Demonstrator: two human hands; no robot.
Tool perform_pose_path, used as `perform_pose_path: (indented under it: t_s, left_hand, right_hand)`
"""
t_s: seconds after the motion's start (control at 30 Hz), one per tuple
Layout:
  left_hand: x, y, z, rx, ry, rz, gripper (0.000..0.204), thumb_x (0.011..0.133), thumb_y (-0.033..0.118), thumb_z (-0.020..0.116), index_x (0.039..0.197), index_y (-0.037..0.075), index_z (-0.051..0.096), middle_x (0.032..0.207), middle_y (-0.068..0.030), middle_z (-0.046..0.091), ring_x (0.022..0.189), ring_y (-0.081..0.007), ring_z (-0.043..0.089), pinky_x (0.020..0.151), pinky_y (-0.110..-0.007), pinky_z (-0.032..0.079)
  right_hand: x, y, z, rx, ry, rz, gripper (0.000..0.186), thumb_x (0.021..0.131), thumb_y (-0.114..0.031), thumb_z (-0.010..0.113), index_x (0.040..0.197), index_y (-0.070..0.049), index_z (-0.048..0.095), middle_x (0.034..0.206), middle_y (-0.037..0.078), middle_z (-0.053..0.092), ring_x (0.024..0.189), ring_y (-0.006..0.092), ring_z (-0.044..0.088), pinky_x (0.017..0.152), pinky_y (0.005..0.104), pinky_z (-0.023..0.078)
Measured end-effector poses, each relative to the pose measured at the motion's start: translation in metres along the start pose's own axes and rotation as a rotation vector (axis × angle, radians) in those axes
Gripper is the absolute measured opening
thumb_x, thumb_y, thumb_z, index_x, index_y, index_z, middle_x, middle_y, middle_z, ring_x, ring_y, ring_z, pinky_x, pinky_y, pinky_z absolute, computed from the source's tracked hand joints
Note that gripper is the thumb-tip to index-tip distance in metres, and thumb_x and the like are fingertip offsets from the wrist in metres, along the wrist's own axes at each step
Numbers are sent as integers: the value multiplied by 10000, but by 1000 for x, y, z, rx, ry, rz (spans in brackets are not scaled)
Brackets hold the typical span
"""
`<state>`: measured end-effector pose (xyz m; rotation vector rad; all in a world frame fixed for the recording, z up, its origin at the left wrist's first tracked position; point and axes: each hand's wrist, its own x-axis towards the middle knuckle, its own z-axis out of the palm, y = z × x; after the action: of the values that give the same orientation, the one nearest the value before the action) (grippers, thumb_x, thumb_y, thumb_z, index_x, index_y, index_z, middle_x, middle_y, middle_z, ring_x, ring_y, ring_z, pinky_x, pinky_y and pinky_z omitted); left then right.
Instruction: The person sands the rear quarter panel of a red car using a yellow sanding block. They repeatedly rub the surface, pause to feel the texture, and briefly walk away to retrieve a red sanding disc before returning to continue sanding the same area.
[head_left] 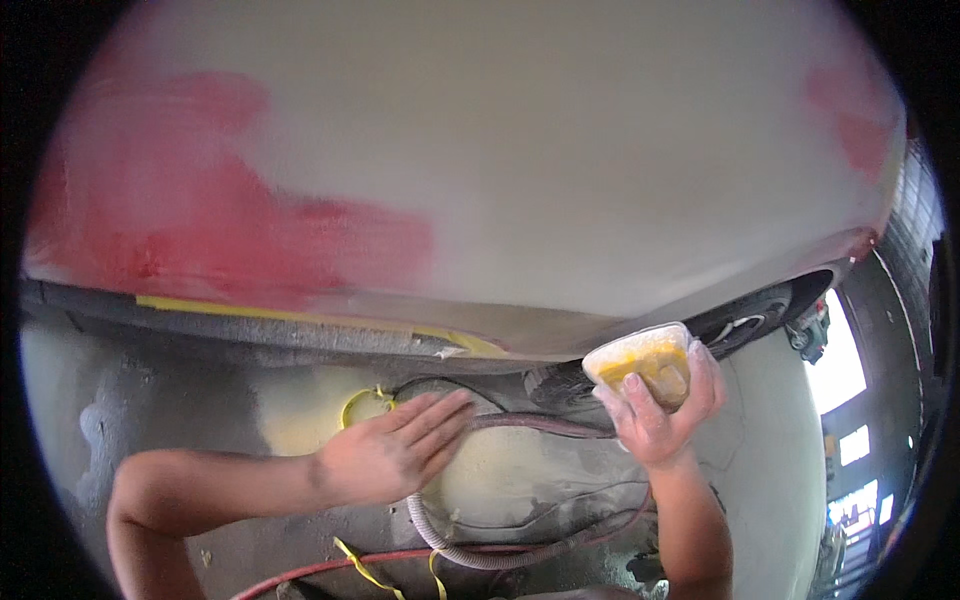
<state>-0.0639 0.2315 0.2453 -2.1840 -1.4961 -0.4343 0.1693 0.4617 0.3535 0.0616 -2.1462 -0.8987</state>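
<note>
My right hand [655, 425], dusted white, grips a sanding block [640, 362] with a pale rim and a yellow, worn back. The block is held up just under the lower edge of a car body panel [560, 170]; whether it touches the panel I cannot tell. Grey-beige covers most of the panel, with red patches at the left and far right. My left hand [395, 450] hangs in the air below the panel, fingers stretched out flat and nothing in it. Yellow masking tape [230, 308] runs along the panel's lower edge on the left.
A car wheel [750, 325] shows beneath the panel at the right. Across the floor below my hands lie a grey ribbed hose [470, 557], a red hose [300, 572] and dark cables. Loose yellow strips [368, 570] lie near them. Bright windows [840, 360] stand far right.
</note>
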Motion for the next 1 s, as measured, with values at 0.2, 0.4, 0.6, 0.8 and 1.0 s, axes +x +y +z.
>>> perform_pose_path:
  t_s: [0.2, 0.4, 0.6, 0.8, 1.0]
  left_hand:
    - [-77, 30, -37, -108, -401, 69, 439, 805, 234, 628, 1138, -46, 683, 1343, -202, 623, 1321, -376, 545, 1103, -490, 459]
    - [-142, 86, -39, -340, -583, -189, 404, 918, 243, 606, 1153, -79, 667, 1344, -257, 606, 1318, -417, 543, 1123, -543, 422]
    - [-126, 90, -24, -409, -502, -271, 358, 882, 293, 676, 1066, -12, 712, 1288, -215, 653, 1281, -414, 572, 1081, -538, 456]
    - [-139, 91, -13, -379, -452, -218, 412, 838, 337, 708, 1065, -6, 710, 1281, -208, 658, 1266, -392, 583, 1062, -539, 474]
    - [-126, 83, -18, -406, -485, -191, 351, 927, 291, 635, 1088, -12, 713, 1292, -233, 635, 1296, -402, 550, 1106, -536, 437]
  right_hand:
    - [14, -8, 40, -2, 171, -131, 358, 855, -437, 799, 1195, -363, 717, 1367, 135, 506, 1210, 327, 439, 915, 420, 477]
    - [-10, 16, 43, 138, 188, -27, 338, 818, -420, 845, 1137, -369, 743, 1331, 181, 493, 1236, 348, 423, 918, 396, 507]
    - [26, -11, 33, -26, 94, -261, 270, 845, -386, 835, 1098, -378, 741, 1341, 201, 489, 1231, 336, 411, 958, 367, 499]
    - [-13, -9, 30, 627, -12, 608, 322, 796, -385, 871, 1091, -369, 744, 1344, 232, 516, 1243, 376, 456, 973, 358, 489]
    - [43, -41, 39, -68, 101, -224, 330, 823, -418, 843, 1137, -404, 739, 1339, 225, 525, 1226, 375, 466, 958, 346, 474]
